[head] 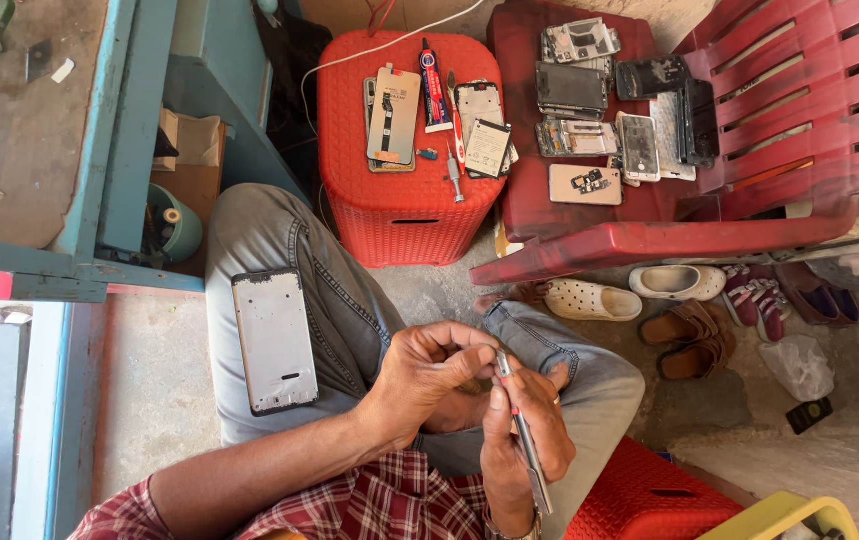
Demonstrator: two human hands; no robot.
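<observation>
The left hand [430, 365] is pinching a small part, too small to identify, at the tip of a slim grey metal tool [522, 430], which the right hand [525, 425] is clasping firmly. A bare silver phone frame [275, 340] is lying on the thigh, stripped, so reassembly appears outstanding. Dismantled phone parts [590, 100] are covering a red plastic stool [400, 215] and red plastic chair [750, 100]; sandals [695, 335] are sitting on the concrete floor [830, 460].
</observation>
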